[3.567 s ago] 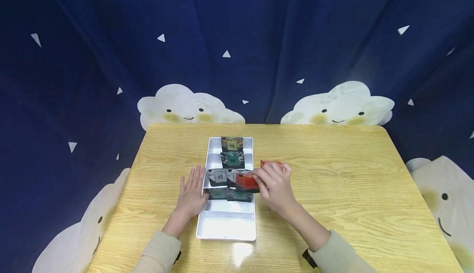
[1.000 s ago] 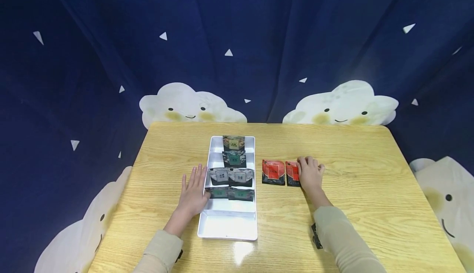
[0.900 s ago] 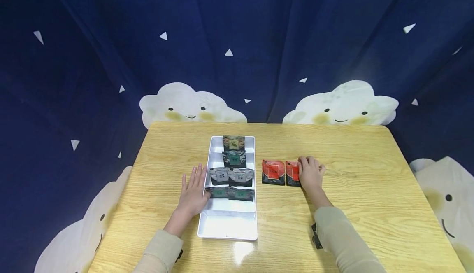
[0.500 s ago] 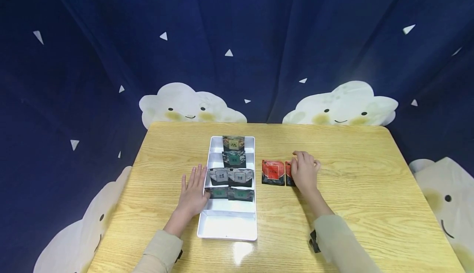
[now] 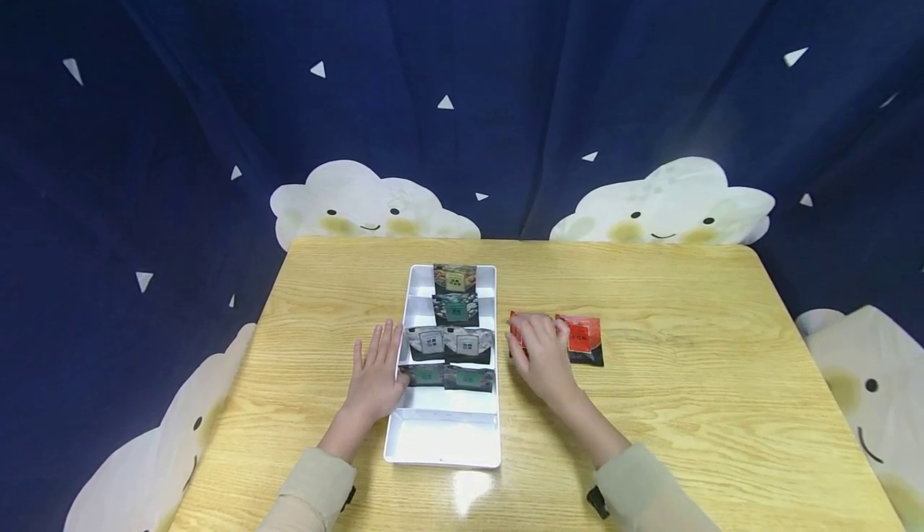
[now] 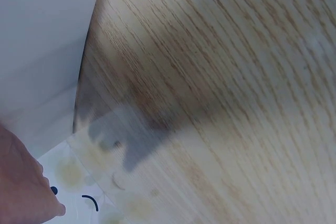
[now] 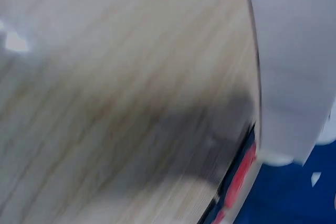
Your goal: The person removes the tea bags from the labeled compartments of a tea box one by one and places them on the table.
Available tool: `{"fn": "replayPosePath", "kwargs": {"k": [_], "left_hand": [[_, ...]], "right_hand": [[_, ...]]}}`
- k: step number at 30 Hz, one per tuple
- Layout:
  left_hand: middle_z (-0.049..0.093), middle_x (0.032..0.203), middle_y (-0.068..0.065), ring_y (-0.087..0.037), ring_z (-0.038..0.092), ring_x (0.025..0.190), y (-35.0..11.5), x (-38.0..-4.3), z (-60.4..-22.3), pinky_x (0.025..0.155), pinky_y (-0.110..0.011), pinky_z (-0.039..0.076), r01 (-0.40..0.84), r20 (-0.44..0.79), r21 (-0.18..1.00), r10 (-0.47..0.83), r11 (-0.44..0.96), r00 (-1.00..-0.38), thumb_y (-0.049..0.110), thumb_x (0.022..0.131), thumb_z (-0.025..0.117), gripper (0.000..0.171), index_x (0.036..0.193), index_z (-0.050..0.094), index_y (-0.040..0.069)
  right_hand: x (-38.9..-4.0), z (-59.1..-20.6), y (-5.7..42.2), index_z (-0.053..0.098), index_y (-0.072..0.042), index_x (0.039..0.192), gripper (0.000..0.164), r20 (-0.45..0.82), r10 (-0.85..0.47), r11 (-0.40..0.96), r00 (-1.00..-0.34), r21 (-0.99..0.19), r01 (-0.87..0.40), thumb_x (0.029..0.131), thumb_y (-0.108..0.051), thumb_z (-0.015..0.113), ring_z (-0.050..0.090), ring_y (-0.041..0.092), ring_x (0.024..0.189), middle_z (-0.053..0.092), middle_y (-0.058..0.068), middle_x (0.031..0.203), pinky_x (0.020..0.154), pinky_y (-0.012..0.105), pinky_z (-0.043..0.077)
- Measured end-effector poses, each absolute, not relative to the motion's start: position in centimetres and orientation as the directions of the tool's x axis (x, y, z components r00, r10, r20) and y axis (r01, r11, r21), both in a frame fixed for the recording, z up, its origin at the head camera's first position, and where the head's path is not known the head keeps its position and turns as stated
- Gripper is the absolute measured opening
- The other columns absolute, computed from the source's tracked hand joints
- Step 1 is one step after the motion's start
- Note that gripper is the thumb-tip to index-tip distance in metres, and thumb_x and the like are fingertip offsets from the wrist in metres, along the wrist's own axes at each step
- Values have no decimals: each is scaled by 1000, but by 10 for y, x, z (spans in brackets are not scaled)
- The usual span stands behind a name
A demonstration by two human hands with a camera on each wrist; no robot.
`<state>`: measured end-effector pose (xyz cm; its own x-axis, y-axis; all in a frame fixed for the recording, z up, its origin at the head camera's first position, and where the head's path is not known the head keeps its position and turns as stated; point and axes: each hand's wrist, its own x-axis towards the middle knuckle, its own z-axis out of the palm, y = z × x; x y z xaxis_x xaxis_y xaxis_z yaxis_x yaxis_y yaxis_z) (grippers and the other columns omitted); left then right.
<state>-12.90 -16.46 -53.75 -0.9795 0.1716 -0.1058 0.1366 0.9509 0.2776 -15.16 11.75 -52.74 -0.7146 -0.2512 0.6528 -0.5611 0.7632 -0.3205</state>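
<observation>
In the head view, a white divided tray (image 5: 443, 440) lies on the table with several sachets in it. My left hand (image 5: 374, 379) rests flat along its left side, fingers straight, thumb near the lower green-labelled sachet (image 5: 424, 375). My right hand (image 5: 543, 355) is over a red and black sachet (image 5: 517, 338) just right of the tray and hides most of it. Its fingers and thumb are apart, with red sachet showing between them. Another red and black sachet (image 5: 585, 339) lies flat right of that hand. In the right wrist view, a red edge (image 7: 239, 179) shows beside the tray.
Two grey sachets (image 5: 468, 343) overlap in the tray's middle, with a dark green sachet (image 5: 456, 310) and a yellow-labelled one (image 5: 455, 279) above. The wooden table (image 5: 686, 404) extends to the right. A navy curtain (image 5: 404, 99) with clouds hangs behind it.
My right hand first carried a red sachet from the tray's right edge to the table, set it down, then moved left over the other red sachet. The left hand stayed still.
</observation>
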Motion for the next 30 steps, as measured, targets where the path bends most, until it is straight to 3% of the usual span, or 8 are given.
{"fn": "replayPosePath", "kwargs": {"k": [7,14,30], "left_hand": [[8,153,-13,-32,5,139,-165,-128,-536,110,-54,1,142,-91,269,172,953,-981,28,83,48,78,148,10,8],[6,153,-12,-30,4,140,-164,-129,-536,110,-53,-1,138,-103,266,170,954,-980,28,83,48,79,148,8,9],[7,153,-14,-32,5,139,-165,-129,-537,110,-54,1,150,-87,267,179,952,-980,28,83,48,79,148,9,8]], "right_hand": [[-131,-530,90,62,-11,102,26,626,-420,682,-657,-260,-684,80,-24,63,52,21,94,58,3,102,81,45,31],[-123,-537,75,61,-15,102,24,548,-497,687,-673,-226,-691,81,-26,65,51,19,97,58,-2,100,83,44,34],[-122,-535,65,62,-17,91,14,492,-481,744,-726,-209,-635,78,-14,67,51,15,88,57,-6,89,83,42,31]]}}
